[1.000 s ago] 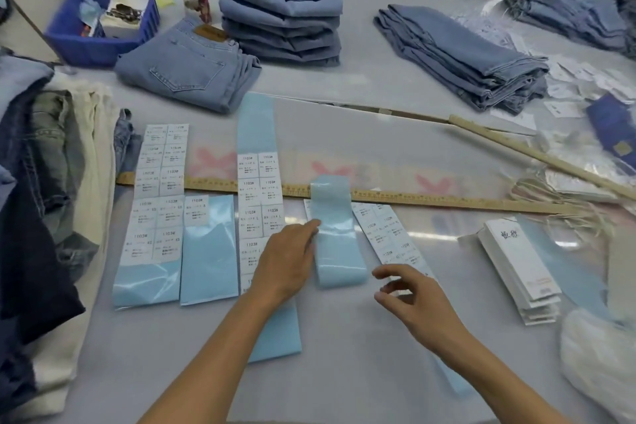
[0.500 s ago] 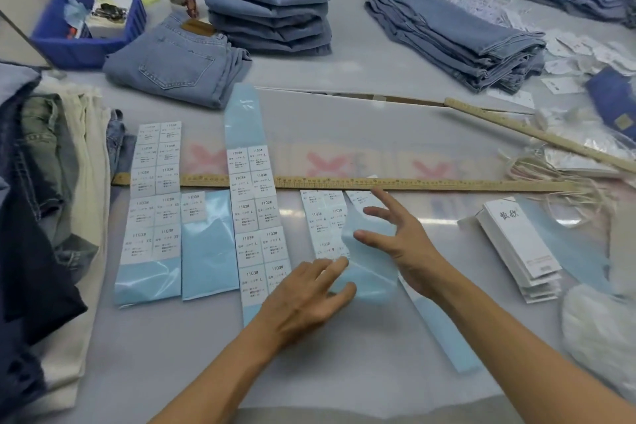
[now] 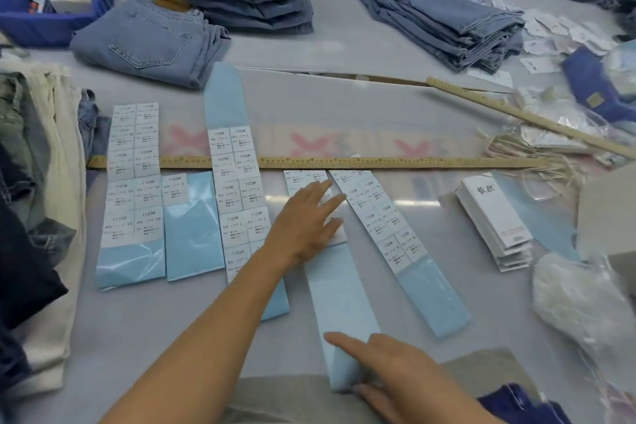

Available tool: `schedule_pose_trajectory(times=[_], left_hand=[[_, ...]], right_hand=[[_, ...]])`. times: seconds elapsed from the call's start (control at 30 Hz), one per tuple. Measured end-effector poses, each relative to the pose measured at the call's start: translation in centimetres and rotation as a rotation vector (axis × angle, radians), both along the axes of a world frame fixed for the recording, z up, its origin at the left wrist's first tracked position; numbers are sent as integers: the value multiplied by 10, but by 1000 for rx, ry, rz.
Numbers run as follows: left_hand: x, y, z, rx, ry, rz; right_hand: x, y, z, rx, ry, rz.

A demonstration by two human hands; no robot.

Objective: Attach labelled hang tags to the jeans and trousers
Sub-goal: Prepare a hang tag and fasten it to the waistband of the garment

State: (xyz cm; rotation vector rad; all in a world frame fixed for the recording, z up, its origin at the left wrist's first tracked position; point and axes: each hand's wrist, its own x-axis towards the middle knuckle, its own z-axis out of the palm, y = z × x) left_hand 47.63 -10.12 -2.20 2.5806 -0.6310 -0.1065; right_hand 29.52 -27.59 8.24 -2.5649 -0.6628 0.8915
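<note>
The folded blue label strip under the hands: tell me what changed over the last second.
The label strip, folded back on itself a second ago, now lies unrolled flat toward the person. The left hand presses its labelled upper part; the right hand slid down to hold its near end. The other strips, ruler and jeans stacks stayed put.

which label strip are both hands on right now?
The fourth strip from the left: left hand presses its labelled upper end, right hand its bare blue lower end. The other strips lie untouched.
</note>
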Motion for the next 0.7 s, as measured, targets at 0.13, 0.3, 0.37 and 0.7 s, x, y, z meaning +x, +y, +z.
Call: schedule_pose_trajectory(times=[0.13,0.3,0.37,0.7], left_hand=[[-3,-10,-32,185,8,-40],[3,10,-20,-43,-96,-14],[3,24,-12,-53,-118,-25],[-29,31,-8,124,-101,-118]], right_hand=[[0,0,2,-62,-150,137],[12,-13,2,283,309,-214],[34,-14,-2,413,292,-361],[127,1,-82,90,-539,-149]])
